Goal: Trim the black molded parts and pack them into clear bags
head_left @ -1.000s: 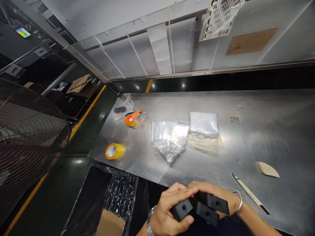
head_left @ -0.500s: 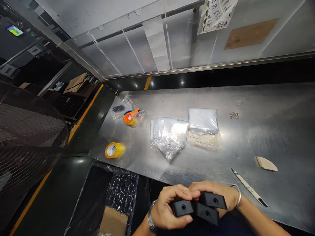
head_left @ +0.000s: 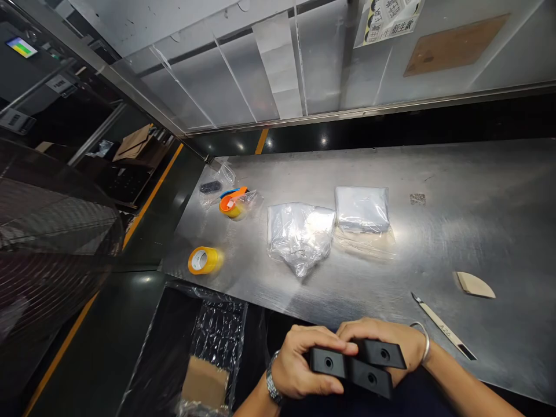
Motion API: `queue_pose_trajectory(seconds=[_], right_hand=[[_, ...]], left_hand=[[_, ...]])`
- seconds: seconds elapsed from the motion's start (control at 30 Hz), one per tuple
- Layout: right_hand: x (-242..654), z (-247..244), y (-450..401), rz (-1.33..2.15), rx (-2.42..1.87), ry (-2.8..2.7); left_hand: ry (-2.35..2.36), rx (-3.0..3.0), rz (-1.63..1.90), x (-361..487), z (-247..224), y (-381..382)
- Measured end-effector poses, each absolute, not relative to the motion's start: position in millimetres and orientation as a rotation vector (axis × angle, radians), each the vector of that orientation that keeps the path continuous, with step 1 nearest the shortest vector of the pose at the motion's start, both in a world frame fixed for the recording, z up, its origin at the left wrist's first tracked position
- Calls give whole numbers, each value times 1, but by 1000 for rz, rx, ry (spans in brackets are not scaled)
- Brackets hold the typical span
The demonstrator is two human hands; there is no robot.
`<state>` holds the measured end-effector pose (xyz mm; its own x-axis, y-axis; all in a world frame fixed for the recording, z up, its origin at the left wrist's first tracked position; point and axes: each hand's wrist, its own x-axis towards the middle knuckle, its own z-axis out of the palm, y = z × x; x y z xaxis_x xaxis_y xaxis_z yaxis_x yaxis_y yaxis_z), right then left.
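My left hand (head_left: 302,362) and my right hand (head_left: 382,341) meet just below the front edge of the steel table, shut on three black drilled blocks (head_left: 351,368), each with a round hole. The blocks lie side by side, and my fingers cover parts of them. Neither hand touches the table. Nearest my right hand lies a craft knife (head_left: 443,326) with a pale handle. Farther off are a beige wedge-shaped piece (head_left: 474,285), a clear bag around a white packet (head_left: 362,209), a crumpled plastic bag (head_left: 300,237), and a yellow tape roll (head_left: 203,260).
The stainless steel table (head_left: 478,231) also holds an orange-and-yellow roll in a bag (head_left: 230,205) and a small black item in a clear bag (head_left: 211,187). A black bin lined with bubble wrap (head_left: 217,341) stands below left. A fan guard (head_left: 56,231) stands at far left.
The black blocks have turned a little in my hands and now sit more level. The whole view has shifted slightly, and both hands stay shut on the blocks.
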<state>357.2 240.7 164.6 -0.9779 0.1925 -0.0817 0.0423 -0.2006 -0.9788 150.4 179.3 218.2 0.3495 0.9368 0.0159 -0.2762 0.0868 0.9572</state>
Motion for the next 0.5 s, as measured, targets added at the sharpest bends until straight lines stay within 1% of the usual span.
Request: queue_pose_trajectory(seconds=[0.23,0.5], right_hand=[[357,162,241,2372,-238,-1874],[354,156,241,2358,-193,-1872]], left_hand=[[645,1019,1095,153,219,177],[676,1129,1103,152,215,177]])
